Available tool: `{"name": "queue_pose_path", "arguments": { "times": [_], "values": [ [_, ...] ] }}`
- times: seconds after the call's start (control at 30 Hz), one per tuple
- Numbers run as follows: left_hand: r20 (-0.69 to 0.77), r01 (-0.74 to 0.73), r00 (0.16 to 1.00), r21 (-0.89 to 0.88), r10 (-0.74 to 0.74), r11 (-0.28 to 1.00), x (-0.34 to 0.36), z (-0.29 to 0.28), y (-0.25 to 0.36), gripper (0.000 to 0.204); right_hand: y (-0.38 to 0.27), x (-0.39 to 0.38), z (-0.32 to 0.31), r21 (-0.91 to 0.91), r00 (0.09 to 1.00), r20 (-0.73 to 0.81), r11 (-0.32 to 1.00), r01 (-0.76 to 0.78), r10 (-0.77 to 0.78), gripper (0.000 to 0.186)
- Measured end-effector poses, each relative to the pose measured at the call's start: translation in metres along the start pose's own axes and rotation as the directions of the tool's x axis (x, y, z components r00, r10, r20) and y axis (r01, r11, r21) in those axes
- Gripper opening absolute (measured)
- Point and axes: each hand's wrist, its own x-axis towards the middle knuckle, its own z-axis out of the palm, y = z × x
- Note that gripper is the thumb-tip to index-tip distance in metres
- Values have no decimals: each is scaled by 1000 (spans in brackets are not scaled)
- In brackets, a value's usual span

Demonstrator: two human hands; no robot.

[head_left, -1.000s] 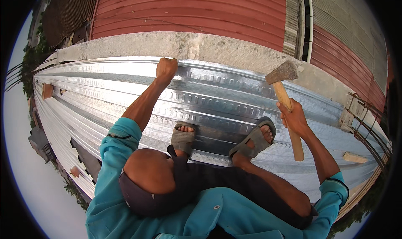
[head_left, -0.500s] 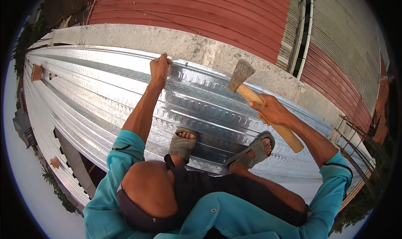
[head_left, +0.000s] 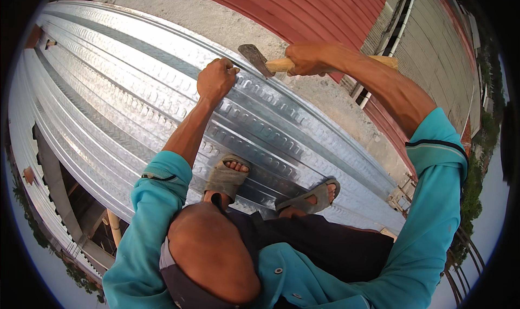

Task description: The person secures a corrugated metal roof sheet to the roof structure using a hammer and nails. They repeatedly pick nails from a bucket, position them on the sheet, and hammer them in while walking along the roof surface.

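My right hand [head_left: 306,59] grips the wooden handle of a hatchet [head_left: 280,65], whose dark metal head points left and hangs close to my left hand. My left hand [head_left: 215,80] is closed in a pinch over the far edge of the ribbed metal decking sheet [head_left: 162,84]. Whatever its fingers hold, if anything, is too small or hidden to make out. Between the hatchet head and my left knuckles there is a small gap.
A rough concrete ledge [head_left: 216,25] runs along the sheet's far side, with a red corrugated roof [head_left: 309,11] beyond it. My sandalled feet [head_left: 230,173] stand on the decking. At lower left an opening [head_left: 89,201] shows below the sheet's edge.
The hatchet has swung left toward my left hand, my right arm rising and reaching farther out. My left hand stays closed at the sheet's edge. The whole view has tilted and shifted.
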Motion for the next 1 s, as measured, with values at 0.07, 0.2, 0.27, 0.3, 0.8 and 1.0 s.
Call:
{"name": "queue_pose_path", "arguments": {
  "times": [0.07,0.2,0.27,0.3,0.8,1.0],
  "values": [
    [5,16,1000,26,-16,1000,-4,-2,8,26,-5,-7,-25,-148,995,82,988,-48,61,35],
    [-50,60,997,-29,-62,998,-2,3,-7,29,-8,4,-7,155,995,-99,988,-12,28,36],
    [-102,21,994,-78,-29,997,3,6,-5,29,2,14,20,-10,996,-91,1000,2,-2,33],
    [-122,17,992,-91,-28,996,-1,8,-9,29,4,6,22,-190,998,61,982,-14,26,32],
    [-325,-42,946,-128,-1,991,-6,17,-3,25,-73,-35,186,831,872,293,-556,-28,393,43],
    [-442,-91,894,-335,-71,938,-2,16,-2,29,-52,-46,197,781,888,250,-623,52,387,40]
  ]
}}
